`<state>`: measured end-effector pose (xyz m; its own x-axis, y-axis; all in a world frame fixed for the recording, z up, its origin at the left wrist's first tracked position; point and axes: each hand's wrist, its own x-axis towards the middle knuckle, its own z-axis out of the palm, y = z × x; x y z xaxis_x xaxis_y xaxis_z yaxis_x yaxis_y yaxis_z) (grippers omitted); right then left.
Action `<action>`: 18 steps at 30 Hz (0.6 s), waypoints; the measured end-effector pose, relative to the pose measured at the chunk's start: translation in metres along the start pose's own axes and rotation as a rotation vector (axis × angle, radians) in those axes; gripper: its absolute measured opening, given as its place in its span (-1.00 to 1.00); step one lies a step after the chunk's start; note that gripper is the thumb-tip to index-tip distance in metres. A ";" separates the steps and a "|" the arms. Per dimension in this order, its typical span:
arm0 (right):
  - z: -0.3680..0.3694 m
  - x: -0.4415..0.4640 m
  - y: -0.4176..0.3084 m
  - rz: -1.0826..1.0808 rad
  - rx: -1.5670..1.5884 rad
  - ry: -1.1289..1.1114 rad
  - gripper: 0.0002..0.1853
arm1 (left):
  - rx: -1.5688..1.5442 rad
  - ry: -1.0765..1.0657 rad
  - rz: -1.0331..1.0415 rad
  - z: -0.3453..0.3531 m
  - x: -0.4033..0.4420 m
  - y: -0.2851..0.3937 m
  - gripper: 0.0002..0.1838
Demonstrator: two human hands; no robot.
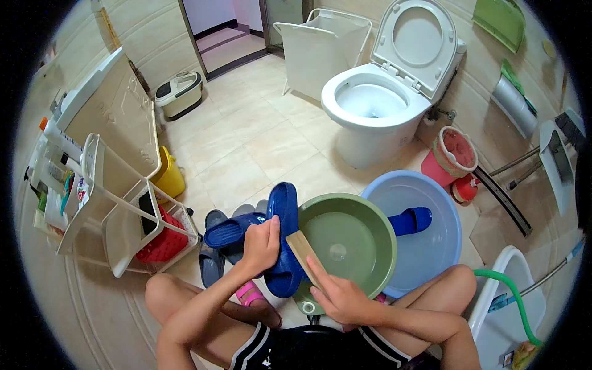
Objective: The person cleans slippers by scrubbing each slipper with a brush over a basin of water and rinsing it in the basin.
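My left hand (261, 245) grips a dark blue slipper (282, 216) by its side, holding it upright at the left rim of a green basin (348, 203). In my right hand (340, 298) is a wooden-backed brush (306, 259), whose far end touches or nearly touches the slipper; its bristles are mostly hidden. The green basin holds cloudy water. Behind its right side stands a light blue basin (453, 246) with water and another blue slipper (412, 222). More slippers, one blue (229, 231) and several grey (211, 266), lie on the floor left of my left hand.
A toilet (370, 135) with raised lid stands ahead, beside a white hamper (320, 55). At right are a pink bin (431, 168) and a white tub (481, 320) with a green hose (515, 293). A shelf rack (114, 203) and yellow bin (169, 176) stand left.
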<state>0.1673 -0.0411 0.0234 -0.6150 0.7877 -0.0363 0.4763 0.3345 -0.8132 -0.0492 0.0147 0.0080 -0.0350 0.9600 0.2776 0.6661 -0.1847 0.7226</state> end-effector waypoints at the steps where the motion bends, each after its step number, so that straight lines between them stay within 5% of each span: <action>1: 0.001 -0.003 -0.003 -0.100 0.006 0.021 -0.28 | 0.019 -0.001 0.059 0.000 -0.001 0.002 -0.62; 7: -0.003 0.014 0.020 -0.018 0.089 0.208 -0.28 | -0.037 -0.213 0.145 0.012 -0.029 0.026 -0.71; 10: -0.003 0.006 -0.001 0.172 0.143 0.002 -0.26 | 0.031 -0.117 0.036 0.001 -0.002 0.008 -0.65; 12: 0.007 -0.004 0.000 0.094 0.083 -0.014 -0.27 | 0.054 -0.074 -0.073 -0.007 0.003 0.006 -0.65; 13: 0.012 -0.005 -0.001 0.032 0.038 0.003 -0.27 | 0.068 -0.058 0.148 0.000 -0.008 0.014 -0.65; 18: -0.009 0.021 0.016 0.034 0.164 0.173 -0.28 | -0.055 -0.231 0.079 0.005 -0.025 0.025 -0.68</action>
<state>0.1674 -0.0143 0.0143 -0.4768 0.8787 0.0234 0.3778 0.2288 -0.8972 -0.0278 -0.0132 0.0155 0.1912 0.9636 0.1867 0.6180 -0.2660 0.7398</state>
